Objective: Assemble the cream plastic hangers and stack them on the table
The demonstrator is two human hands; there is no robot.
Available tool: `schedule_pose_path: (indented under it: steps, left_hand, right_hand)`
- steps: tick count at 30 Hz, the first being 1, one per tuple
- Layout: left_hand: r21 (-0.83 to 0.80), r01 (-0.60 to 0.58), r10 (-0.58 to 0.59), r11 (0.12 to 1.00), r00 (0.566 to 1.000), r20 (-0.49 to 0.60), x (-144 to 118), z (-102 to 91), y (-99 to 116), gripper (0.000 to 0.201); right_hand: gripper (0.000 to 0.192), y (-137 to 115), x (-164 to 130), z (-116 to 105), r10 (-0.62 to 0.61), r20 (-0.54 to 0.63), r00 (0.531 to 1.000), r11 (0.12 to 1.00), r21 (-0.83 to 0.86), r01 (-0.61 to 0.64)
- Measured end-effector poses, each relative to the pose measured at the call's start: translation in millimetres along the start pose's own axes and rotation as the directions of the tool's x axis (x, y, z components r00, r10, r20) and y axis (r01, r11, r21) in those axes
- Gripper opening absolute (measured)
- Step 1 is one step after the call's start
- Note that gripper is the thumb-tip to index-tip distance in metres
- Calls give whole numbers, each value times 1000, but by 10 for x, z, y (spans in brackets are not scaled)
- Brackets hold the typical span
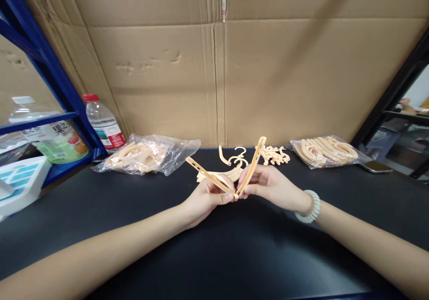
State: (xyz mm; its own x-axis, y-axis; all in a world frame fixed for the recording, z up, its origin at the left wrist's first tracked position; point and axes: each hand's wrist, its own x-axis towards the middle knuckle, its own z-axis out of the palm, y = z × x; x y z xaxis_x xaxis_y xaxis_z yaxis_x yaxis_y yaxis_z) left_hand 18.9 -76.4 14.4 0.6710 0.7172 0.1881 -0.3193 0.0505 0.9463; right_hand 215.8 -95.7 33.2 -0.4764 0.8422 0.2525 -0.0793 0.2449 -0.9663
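Note:
My left hand [205, 200] grips one beige plastic hanger arm [208, 177] that slants up to the left. My right hand [271, 185] grips a second beige hanger arm [252, 164] that slants up to the right. The two arms meet at their lower ends between my fingertips and form a V above the black table [140, 228]. A pale bead bracelet [310, 207] sits on my right wrist. Loose beige hook pieces [234, 157] lie on the table just behind my hands.
A clear bag of beige parts [147, 155] lies at the back left, another bag [323, 150] at the back right, with a phone [375, 167] beside it. A water bottle [103, 123] stands by the blue shelf frame [50, 68]. A cardboard wall [234, 68] closes the back.

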Motion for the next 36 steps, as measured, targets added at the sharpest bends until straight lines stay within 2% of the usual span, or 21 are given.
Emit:
schedule_pose_path:
  steps: [10, 17, 25, 32, 36]
  left_hand:
    - [-34, -2, 2, 999, 1000, -9, -4, 5, -17, 10]
    - [-2, 0, -1, 1000, 992, -124, -28, 15, -46, 16]
    - [-7, -23, 21, 1000, 973, -230, -32, 55, -57, 19]
    - [-28, -64, 50, 998, 934, -352, -29, 99, -79, 22]
    - [2, -87, 82, 996, 923, -376, -37, 132, -85, 22]
  right_hand:
    - [13, 20, -3, 61, -25, -44, 999, 999, -29, 24]
    - [7, 32, -45, 132, -84, -116, 990, 984, -164, 64]
    - [11, 136, -61, 206, -135, -192, 972, 980, -167, 104]
    - [21, 132, -81, 311, -105, -295, 950, 985, -160, 59]
    - [27, 136, -55, 324, -86, -336, 938, 992, -114, 50]
